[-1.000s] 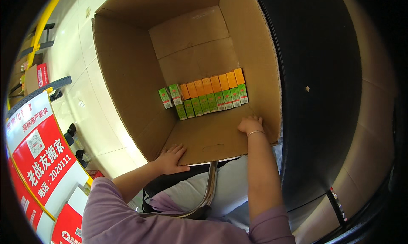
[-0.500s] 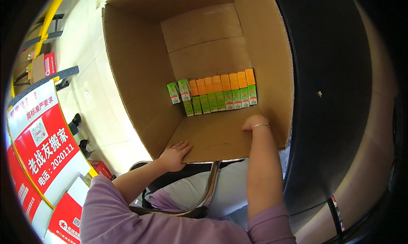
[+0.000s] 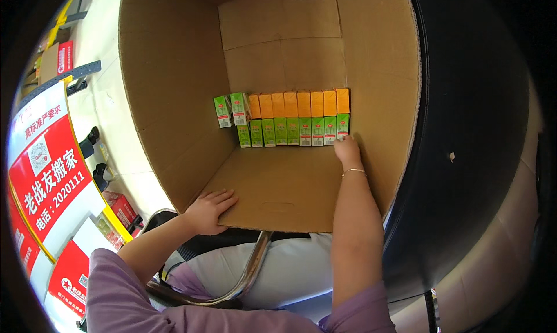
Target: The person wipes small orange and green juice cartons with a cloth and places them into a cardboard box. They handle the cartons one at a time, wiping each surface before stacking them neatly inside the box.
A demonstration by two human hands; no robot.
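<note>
A deep brown cardboard box [image 3: 272,188] lies open in front of me. Inside it stand small drink cartons in two rows: orange ones [image 3: 290,104] behind, green-and-white ones [image 3: 293,131] in front. At the left end two more green cartons [image 3: 238,109] sit higher, beside the orange row. My right hand [image 3: 348,153], with a thin bangle at the wrist, closes its fingertips on the lower end of the rightmost green carton [image 3: 343,124]; part of its grip is hidden. My left hand [image 3: 212,210] rests open on the box's near panel, by its left corner.
A black padded surface [image 3: 464,159] runs along the box's right side. Below the near edge is a curved metal chair tube [image 3: 249,269]. Red-and-white printed boards [image 3: 49,176] and racks stand at the left on pale floor tiles [image 3: 130,185].
My right hand has moved forward from the bare near panel to the rightmost green carton. My left hand stays on the box's near edge. The view has shifted, bringing the box closer.
</note>
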